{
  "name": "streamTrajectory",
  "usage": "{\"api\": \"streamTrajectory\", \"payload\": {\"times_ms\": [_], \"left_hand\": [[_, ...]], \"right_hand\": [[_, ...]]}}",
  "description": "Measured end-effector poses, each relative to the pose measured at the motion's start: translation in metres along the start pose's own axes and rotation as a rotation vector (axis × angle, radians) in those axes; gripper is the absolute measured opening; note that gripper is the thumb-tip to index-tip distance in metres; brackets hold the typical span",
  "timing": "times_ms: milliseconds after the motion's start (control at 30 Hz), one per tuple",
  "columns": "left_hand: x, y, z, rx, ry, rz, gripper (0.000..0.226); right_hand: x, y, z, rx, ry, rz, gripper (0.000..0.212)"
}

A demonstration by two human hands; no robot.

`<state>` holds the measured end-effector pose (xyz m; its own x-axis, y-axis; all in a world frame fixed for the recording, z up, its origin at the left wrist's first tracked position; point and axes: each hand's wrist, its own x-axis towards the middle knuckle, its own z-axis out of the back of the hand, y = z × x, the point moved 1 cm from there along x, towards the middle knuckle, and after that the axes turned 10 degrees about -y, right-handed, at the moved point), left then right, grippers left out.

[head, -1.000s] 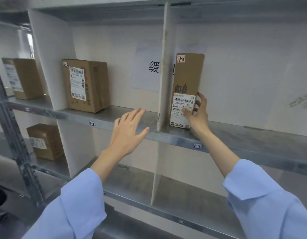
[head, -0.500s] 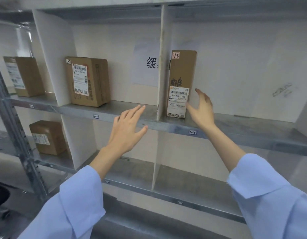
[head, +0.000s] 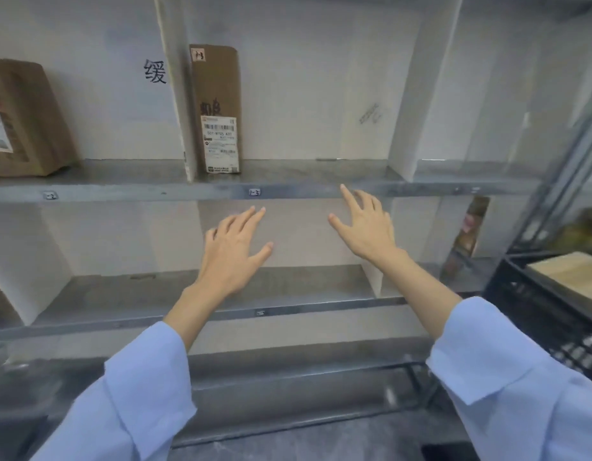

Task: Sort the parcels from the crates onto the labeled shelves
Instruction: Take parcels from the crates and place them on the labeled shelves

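A tall narrow brown parcel point(head: 218, 104) with a white shipping label stands upright on the upper metal shelf point(head: 304, 176), against the white divider point(head: 174, 94), above the small tag 1-3 point(head: 254, 193). Both my hands are in the air below that shelf's front edge, empty, with fingers spread. My left hand point(head: 233, 247) is lower and to the left. My right hand point(head: 364, 224) is higher, its fingertips level with the shelf edge. A black crate point(head: 534, 304) at the right edge holds a light brown parcel point(head: 574, 274).
A larger brown box point(head: 25, 118) stands in the bay to the left. White dividers split both shelf levels. A colourful package point(head: 467, 237) stands in the lower right bay. The rack's metal upright point(head: 560, 181) slants at the right.
My right hand has let go of the tall parcel and dropped below the shelf edge. The view has swung right, bringing the black crate into sight. My left hand has come nearer the middle.
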<state>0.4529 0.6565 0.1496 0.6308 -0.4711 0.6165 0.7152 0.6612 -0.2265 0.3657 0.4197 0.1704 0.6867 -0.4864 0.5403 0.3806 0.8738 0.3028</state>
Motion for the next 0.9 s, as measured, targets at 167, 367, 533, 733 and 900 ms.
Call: {"api": "streamTrajectory", "payload": {"times_ms": [167,367,533,733,900], "left_hand": [[0.005,-0.091,-0.037,-0.096,0.065,-0.143,0.067],[0.027,-0.23,-0.09,-0.237,0.123,-0.325,0.068],[0.034,-0.382,-0.142,-0.396,0.147,-0.475,0.069],[0.01,-0.553,-0.198,-0.538,0.226,-0.653,0.067],[-0.014,-0.659,-0.232,-0.624,0.305,-0.76,0.067]], "right_hand": [[-0.037,-0.1,0.048,-0.092,0.002,-0.174,0.069],[-0.08,-0.232,0.118,-0.179,-0.056,-0.345,0.071],[-0.121,-0.358,0.19,-0.275,-0.078,-0.506,0.071],[-0.184,-0.487,0.264,-0.294,-0.124,-0.776,0.071],[-0.242,-0.559,0.292,-0.252,-0.175,-0.971,0.071]]}}
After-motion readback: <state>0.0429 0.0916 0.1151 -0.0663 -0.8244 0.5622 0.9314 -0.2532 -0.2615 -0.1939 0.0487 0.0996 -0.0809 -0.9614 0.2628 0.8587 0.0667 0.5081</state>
